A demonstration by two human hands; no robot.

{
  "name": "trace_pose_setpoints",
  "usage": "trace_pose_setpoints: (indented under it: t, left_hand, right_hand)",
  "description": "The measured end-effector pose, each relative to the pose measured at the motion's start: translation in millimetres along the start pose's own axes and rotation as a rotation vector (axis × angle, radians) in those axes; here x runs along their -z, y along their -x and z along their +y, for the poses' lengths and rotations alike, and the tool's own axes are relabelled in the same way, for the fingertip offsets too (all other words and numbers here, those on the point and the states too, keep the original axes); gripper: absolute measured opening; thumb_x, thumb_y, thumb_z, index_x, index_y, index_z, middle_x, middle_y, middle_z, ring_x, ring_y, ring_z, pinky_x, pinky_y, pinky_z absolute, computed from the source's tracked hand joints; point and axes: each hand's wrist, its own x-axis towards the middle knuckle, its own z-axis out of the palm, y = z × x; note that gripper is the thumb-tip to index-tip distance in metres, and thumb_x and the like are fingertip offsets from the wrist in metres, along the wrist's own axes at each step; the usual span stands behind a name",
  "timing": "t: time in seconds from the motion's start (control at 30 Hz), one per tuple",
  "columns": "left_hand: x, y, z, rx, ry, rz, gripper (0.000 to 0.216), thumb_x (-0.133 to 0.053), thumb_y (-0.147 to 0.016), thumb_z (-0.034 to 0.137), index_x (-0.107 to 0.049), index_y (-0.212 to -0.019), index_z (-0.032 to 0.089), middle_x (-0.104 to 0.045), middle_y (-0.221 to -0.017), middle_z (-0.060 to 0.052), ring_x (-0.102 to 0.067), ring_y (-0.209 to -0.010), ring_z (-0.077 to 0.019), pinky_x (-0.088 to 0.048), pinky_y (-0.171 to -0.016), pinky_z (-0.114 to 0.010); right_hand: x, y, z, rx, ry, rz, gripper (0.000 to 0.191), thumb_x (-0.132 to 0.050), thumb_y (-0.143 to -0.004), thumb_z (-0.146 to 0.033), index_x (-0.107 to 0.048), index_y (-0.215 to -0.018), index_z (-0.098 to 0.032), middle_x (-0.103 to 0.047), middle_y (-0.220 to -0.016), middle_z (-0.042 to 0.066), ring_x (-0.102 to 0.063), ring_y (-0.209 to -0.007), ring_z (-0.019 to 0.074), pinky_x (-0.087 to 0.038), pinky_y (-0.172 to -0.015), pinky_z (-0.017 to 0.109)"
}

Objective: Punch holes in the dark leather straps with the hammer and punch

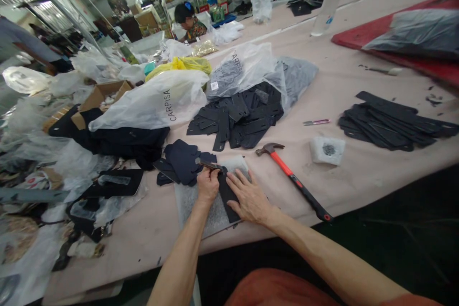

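Observation:
My left hand [208,185] is closed round a slim dark metal tool [210,164], whose exact kind I cannot make out; its end sits at the far end of a black strip [227,201]. Fingers spread, my right hand [251,197] lies flat on that strip. Under the strip is a pale, speckled board [188,205]. A pile of dark blue-black cut pieces [182,160] lies just beyond my left hand. To the right, a claw hammer [287,169] with a red and black handle rests on the table.
Beyond the hands lies a heap of black pieces [238,114], beside printed plastic bags [154,100]. More black strips [390,122] are stacked at right, near a white block [327,150] and pink thread snips [316,122]. A clear bottle [327,9] stands farther back. A person [191,21] sits across.

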Motion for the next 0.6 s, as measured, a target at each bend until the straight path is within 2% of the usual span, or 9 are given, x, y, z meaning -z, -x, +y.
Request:
trace_pose_setpoints:
  t: [0.17,0.4,0.6]
  left_hand:
    - [-5.7,0.8,-13.1,-0.032,0.019,0.004,0.02,-0.053,-0.088,0.026,-0.07,-0.094,0.018,-0.074,-0.095,-0.007,-0.069,-0.092,-0.0205,-0.054,-0.087,-0.033]
    - [-1.0,1.8,-7.4,-0.023,0.059,-0.047,0.019,-0.055,-0.089,0.028,-0.07,-0.096,0.018,-0.074,-0.096,-0.006,-0.068,-0.092,-0.0193,-0.054,-0.086,-0.032]
    - [-2.1,1.1,-6.9,-0.072,0.024,-0.075,0.02,-0.053,-0.089,0.027,-0.07,-0.095,0.018,-0.074,-0.097,-0.006,-0.069,-0.094,-0.0192,-0.054,-0.089,-0.033]
  right_hand:
    - [1.3,-2.7,3.1,-0.017,-0.027,-0.003,0.067,-0.052,-0.088,-0.048,-0.041,-0.145,-0.014,-0.036,-0.152,0.012,-0.024,-0.142,0.0346,-0.009,-0.115,0.058]
    - [1.9,-3.9,5.6,-0.021,-0.068,-0.005,0.068,-0.053,-0.088,-0.05,-0.041,-0.145,-0.014,-0.036,-0.153,0.011,-0.024,-0.142,0.0341,-0.009,-0.116,0.057]
    - [1.7,-2.7,8.1,-0.025,-0.076,-0.011,0.068,-0.052,-0.088,-0.049,-0.04,-0.145,-0.014,-0.036,-0.153,0.011,-0.022,-0.143,0.0334,-0.008,-0.116,0.057]
